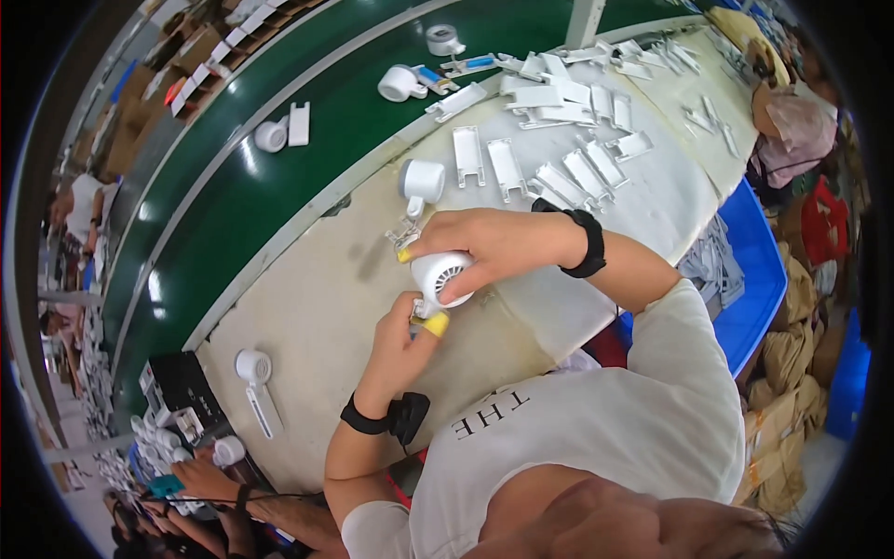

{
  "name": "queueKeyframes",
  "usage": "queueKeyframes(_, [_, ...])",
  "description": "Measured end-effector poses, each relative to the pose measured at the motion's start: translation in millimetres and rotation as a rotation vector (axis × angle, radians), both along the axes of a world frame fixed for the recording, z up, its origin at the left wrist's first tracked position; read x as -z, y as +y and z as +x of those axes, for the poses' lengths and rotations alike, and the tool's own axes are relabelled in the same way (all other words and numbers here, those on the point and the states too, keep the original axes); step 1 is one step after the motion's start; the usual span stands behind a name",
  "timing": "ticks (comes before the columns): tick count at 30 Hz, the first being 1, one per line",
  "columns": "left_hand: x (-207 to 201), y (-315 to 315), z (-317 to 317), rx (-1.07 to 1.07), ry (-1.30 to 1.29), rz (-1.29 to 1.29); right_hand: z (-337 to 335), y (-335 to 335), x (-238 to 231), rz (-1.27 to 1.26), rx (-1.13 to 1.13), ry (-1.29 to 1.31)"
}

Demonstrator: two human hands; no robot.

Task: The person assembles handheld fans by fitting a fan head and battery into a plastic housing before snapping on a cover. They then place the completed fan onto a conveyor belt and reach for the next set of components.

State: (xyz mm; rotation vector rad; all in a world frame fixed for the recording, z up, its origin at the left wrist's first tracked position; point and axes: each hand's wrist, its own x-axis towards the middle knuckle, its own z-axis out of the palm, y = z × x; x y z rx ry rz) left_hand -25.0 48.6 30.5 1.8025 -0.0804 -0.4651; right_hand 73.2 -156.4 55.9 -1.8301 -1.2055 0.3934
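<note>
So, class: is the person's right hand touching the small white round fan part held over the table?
Touching. The head view shows the right hand wrapped over the white fan part, fingers pressing its grille.

Five round white fan heads point(443, 275), some twenty flat white brackets point(468, 154).

A single head-worn fisheye view looks steeply down, close over the grip where both hands meet at a small white fan point(441, 276); the workbench point(307, 307) spreads beyond it, edges bending toward the rim.
</note>
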Motion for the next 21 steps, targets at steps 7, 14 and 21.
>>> queueKeyframes(7, [13.6,0.8,1.3,-0.034,0.136,-0.384,-14.8,-28.7,21.8,0.078,0.296,0.053])
queueKeyframes(14, [16.1,23.7,27.9,-0.269,-0.099,-0.692,4.2,-112.0,39.8,-0.601,0.892,-0.319])
queueKeyframes(21, [9.6,22.1,32.6,-0.409,-0.135,-0.622,0.3,-93.6,19.6,-0.41,1.021,-0.253])
